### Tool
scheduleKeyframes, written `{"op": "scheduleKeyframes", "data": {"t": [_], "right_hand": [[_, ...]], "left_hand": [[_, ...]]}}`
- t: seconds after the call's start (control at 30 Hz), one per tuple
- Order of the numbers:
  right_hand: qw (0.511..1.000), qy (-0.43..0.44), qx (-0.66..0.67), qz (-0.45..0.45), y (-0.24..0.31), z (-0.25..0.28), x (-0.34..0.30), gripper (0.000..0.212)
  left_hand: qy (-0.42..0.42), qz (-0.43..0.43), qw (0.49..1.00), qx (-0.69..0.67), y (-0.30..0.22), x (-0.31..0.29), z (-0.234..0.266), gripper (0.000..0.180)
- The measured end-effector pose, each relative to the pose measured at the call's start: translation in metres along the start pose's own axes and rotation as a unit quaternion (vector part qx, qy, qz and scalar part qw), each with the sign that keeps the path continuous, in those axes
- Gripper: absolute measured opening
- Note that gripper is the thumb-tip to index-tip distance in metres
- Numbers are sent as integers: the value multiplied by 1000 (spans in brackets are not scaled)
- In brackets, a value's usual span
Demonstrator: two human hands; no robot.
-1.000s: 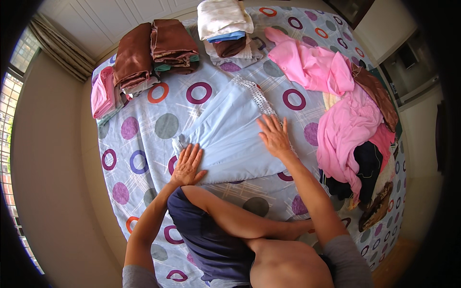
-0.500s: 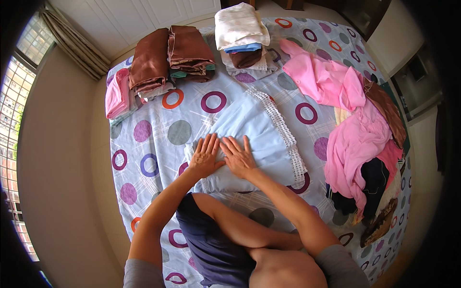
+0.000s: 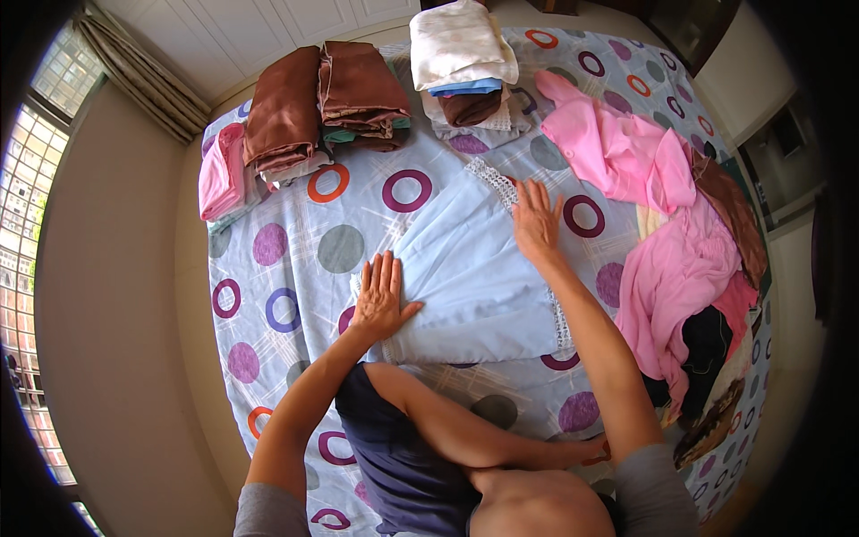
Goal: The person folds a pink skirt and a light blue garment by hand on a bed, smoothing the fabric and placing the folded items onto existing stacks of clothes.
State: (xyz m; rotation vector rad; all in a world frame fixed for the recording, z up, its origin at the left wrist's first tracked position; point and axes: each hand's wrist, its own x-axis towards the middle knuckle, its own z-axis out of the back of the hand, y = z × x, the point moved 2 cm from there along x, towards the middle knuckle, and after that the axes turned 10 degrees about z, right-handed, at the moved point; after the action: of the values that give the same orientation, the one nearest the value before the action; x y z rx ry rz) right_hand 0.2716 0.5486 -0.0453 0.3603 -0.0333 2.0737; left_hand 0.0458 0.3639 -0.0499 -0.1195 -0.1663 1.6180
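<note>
A light blue cloth (image 3: 465,277) with a white lace border (image 3: 494,182) lies folded on the bed before me. My left hand (image 3: 383,300) rests flat on its left side, fingers stretched forward and thumb apart. On the right, my right hand (image 3: 537,222) lies on the lace-trimmed edge with its fingers extended, covering part of the lace. Neither hand grips anything. The cloth is wide near my legs and narrows toward its far end, with soft creases across its surface.
Folded brown fabrics (image 3: 365,85) stand at the far left beside a folded pink cloth (image 3: 224,174). Farther back is a stack topped with white cloth (image 3: 461,45). Loose pink fabric (image 3: 676,255) lies heaped on the right with dark garments. The patterned bedsheet (image 3: 268,367) lies beneath everything.
My right hand has slid from the middle of the blue cloth to the right and away from me, onto the lace edge. My left hand stays at the left side.
</note>
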Motion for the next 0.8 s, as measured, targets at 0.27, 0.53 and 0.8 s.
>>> {"op": "scheduleKeyframes", "data": {"t": [0.27, 0.53, 0.8], "right_hand": [[931, 134, 132, 312, 148, -21, -18, 47], [960, 174, 19, 218, 78, -41, 24, 51], [983, 182, -27, -18, 20, -3, 59, 42]], "left_hand": [[16, 1, 1000, 18, -1, 1, -1, 80], [18, 14, 1000, 4, 2, -1, 2, 79], [18, 9, 1000, -1, -1, 4, 3, 79]]}}
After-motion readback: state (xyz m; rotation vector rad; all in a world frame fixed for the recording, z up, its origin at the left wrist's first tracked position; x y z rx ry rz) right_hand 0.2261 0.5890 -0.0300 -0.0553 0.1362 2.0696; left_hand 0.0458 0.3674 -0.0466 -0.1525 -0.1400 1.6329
